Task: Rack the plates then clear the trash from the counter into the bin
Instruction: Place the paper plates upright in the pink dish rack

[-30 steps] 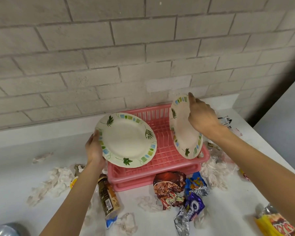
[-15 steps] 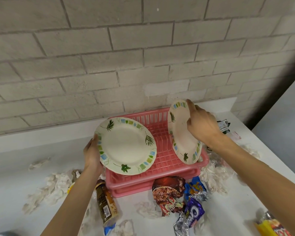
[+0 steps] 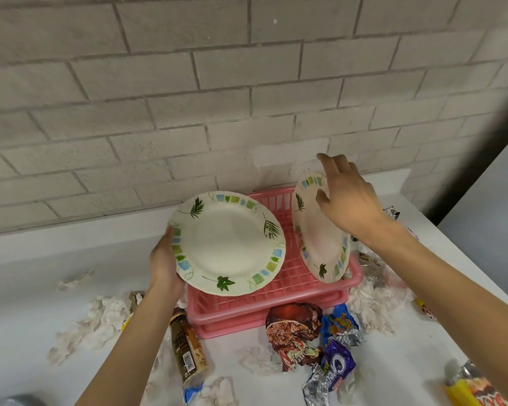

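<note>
On white counter (image 3: 27,288), one pink rack (image 3: 291,288), two plates: upright plate (image 3: 320,247) in rack's right end beside spread-fingered right hand (image 3: 349,200), tilted plate (image 3: 226,244) over rack's left, gripped by left hand (image 3: 163,265).

Kitchen or pantry corner, by the look of it; a white surface (image 3: 27,288) runs along a pale painted brick wall (image 3: 217,83), with a low upstand where the two meet; a pink plastic dish rack (image 3: 291,288) sits on it, close to the wall; one leaf-patterned plate (image 3: 320,244) stands on edge in the rack, and a second plate (image 3: 226,244) of the same set is over its left end; food litter lies round the rack: snack wrappers (image 3: 294,320), a brown labelled bottle (image 3: 186,350) on its side, crumpled tissues (image 3: 100,317).
</note>
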`<action>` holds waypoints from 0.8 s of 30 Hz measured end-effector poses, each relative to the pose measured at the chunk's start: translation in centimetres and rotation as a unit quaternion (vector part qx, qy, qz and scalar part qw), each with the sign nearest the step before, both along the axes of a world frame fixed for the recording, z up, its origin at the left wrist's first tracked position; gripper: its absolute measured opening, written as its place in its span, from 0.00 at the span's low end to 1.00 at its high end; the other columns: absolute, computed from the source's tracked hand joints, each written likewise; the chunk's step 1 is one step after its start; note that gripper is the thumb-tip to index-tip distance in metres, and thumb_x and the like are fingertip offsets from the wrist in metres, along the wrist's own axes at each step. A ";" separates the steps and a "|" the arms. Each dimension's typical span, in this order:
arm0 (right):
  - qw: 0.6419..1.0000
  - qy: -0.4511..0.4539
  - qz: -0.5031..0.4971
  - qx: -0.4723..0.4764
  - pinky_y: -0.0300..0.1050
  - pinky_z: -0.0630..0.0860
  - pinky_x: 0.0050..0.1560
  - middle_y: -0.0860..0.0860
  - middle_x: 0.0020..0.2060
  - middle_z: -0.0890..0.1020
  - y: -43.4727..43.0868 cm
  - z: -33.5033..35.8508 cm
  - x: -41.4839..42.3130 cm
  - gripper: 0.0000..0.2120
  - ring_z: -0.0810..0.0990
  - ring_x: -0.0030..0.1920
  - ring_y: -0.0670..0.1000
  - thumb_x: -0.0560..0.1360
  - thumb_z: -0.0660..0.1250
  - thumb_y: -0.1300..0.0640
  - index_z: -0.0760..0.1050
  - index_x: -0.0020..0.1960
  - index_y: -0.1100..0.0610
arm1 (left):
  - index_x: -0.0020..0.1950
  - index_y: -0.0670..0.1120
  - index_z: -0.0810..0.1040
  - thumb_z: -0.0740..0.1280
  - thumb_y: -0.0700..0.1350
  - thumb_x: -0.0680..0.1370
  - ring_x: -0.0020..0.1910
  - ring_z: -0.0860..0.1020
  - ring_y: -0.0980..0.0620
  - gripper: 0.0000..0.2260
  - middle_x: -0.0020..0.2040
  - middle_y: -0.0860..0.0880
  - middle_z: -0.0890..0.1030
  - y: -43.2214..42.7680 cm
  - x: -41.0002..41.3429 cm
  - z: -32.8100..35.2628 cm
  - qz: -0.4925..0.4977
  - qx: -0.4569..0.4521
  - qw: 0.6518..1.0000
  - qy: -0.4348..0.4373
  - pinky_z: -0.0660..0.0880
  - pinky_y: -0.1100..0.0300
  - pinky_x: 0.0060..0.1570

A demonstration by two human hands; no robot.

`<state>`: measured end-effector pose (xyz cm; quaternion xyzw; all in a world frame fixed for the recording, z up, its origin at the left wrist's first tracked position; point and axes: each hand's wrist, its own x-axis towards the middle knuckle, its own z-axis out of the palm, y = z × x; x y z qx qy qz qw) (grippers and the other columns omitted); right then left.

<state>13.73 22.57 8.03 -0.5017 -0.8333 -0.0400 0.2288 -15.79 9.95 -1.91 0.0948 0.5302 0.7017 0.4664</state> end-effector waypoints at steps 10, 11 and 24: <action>0.976 0.158 0.066 -0.134 0.43 0.73 0.49 0.53 0.54 0.79 -0.1 0.7 -1.7 0.21 0.76 0.55 0.53 0.79 0.63 0.53 0.68 0.70 0.56 | 0.60 0.44 0.81 0.58 0.50 0.83 0.50 0.83 0.42 0.16 0.54 0.42 0.84 0.3 3.2 2.0 -0.053 0.097 0.987 -0.113 0.82 0.46 0.47; 0.969 0.176 0.058 -0.163 0.37 0.71 0.45 0.52 0.52 0.80 0.1 0.8 -1.6 0.20 0.77 0.51 0.51 0.79 0.64 0.52 0.68 0.70 0.56 | 0.56 0.44 0.83 0.58 0.50 0.83 0.48 0.84 0.42 0.16 0.52 0.42 0.84 0.3 3.5 2.1 -0.052 0.100 0.986 -0.121 0.82 0.47 0.43; 0.874 0.328 0.067 -0.353 0.50 0.80 0.49 0.58 0.49 0.84 -0.2 2.7 -1.5 0.13 0.84 0.46 0.55 0.73 0.67 0.66 0.77 0.57 0.62 | 0.65 0.44 0.76 0.62 0.44 0.81 0.58 0.80 0.39 0.13 0.60 0.40 0.81 0.4 6.1 -0.1 -0.104 0.000 0.993 -0.050 0.76 0.42 0.59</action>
